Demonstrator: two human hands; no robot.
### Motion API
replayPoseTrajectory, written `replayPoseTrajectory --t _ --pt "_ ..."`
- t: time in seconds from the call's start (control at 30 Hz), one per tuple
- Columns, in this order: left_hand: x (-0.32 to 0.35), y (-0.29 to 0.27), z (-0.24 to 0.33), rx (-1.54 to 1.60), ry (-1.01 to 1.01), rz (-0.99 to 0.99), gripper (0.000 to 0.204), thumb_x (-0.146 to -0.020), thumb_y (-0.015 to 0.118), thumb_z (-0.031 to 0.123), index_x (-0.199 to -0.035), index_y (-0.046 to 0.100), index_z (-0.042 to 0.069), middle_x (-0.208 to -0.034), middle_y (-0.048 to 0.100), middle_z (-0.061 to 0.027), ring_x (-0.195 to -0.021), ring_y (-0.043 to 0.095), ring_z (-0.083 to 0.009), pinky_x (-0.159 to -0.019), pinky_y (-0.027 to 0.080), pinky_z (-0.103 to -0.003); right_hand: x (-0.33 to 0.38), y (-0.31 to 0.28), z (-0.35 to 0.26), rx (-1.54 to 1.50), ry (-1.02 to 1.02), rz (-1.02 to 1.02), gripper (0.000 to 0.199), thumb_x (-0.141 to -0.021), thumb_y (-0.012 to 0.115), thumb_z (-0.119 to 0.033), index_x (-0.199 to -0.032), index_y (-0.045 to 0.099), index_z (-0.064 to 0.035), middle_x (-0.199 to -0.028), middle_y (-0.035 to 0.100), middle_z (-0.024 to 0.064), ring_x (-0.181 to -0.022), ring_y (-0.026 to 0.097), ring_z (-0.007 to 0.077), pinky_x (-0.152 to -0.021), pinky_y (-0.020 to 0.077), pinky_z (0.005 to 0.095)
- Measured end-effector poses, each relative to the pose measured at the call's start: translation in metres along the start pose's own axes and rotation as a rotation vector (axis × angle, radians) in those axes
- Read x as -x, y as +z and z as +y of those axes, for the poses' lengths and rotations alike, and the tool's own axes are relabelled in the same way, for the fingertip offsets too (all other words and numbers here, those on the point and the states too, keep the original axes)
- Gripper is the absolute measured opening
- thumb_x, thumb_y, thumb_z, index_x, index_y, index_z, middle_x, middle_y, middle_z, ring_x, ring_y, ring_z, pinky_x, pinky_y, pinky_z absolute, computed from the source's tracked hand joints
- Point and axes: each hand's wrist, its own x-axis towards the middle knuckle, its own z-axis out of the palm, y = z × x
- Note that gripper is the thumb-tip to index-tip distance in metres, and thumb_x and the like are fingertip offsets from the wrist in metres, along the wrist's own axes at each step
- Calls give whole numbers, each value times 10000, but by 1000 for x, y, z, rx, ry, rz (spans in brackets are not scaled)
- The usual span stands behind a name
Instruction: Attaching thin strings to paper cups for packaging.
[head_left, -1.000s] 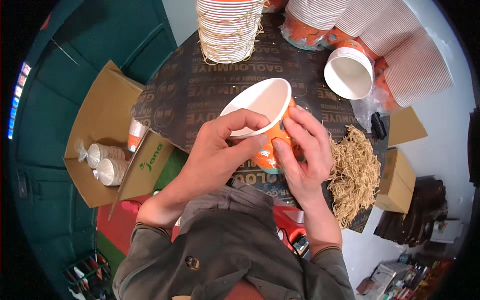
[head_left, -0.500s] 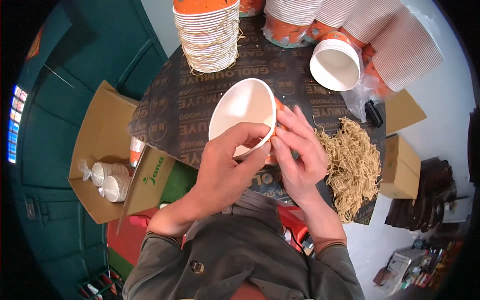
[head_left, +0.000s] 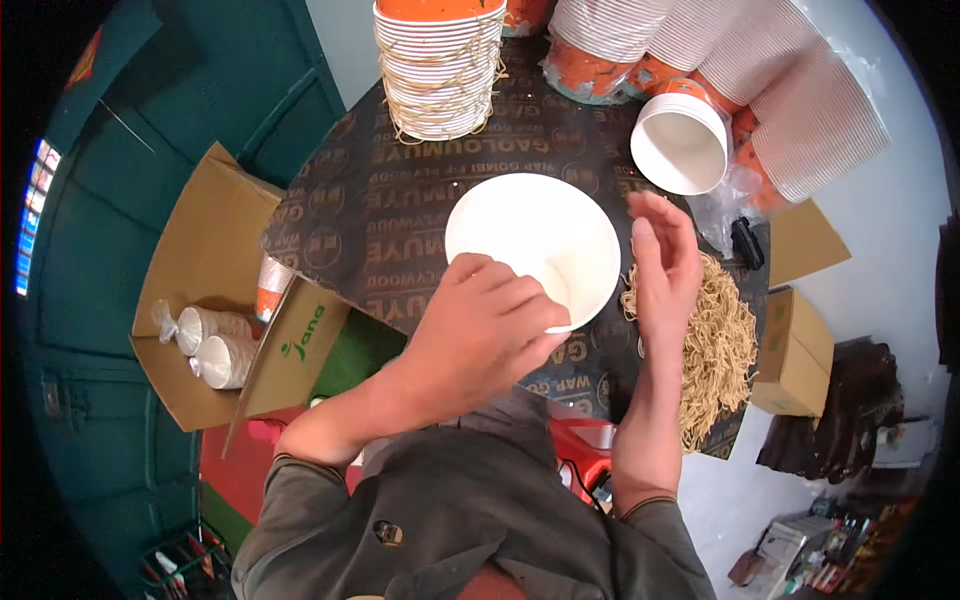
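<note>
At the centre of the frame, the person's left hand (head_left: 485, 325) grasped the near rim of a wide paper cup (head_left: 525, 222), mouth facing up; the right hand (head_left: 668, 268) appeared empty, fingers loosely curled, beside a pile of strings (head_left: 722, 350) at right. A light grip probably suited the thin wall, since squeezing might have creased it. The cup was smooth, white and round inside; the strings were tan and tangled. Similar strands draped a ribbed stack of cups (head_left: 440, 85) at upper centre.

One cup stack (head_left: 440, 80) sits back left on the table (head_left: 560, 150), strand pile (head_left: 722, 350) over right, box (head_left: 285, 365) off left
</note>
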Motion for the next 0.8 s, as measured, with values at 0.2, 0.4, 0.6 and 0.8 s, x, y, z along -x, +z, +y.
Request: replayPoseTrajectory --t 0.2,0.4,0.6,0.8 --pt "16 -6 -10 -45 143 -227 219 -888 814 148 -1076 703 176 -1019 681 21 -1042 660 -216 -1131 465 -476 -12 -1 -20 -112 176 -377 455 -1112 688 -174 -1512 619 30 -1425 727 147 -1291 676 187 -1118 532 350" --pt "23 -8 -20 64 255 -244 300 -886 834 159 -1135 667 169 -1028 660 14 -1057 649 -227 -1223 439 -516 -49 16 -32 122 138 -677 443 -1035 705 -166 -1429 677 35 -1245 787 167 -1122 736 194 -976 572 352" --pt "35 -6 -24 13 260 -172 281 -863 849 168 -1104 705 175 -1029 664 22 -1027 652 -210 -1158 490 -475 -46 28 -38 436 59 -685 300 -967 727 -196 -1169 758 24 -964 785 210 -878 786 301 -825 585 405" --pt "41 -11 -32 -15 232 -112 344 -820 859 158 -1139 733 184 -1042 669 20 -1017 653 -212 -1131 506 -458 -35 35 -43 546 75 -503 262 -981 744 -200 -1109 754 28 -884 782 187 -788 778 254 -770 585 383"
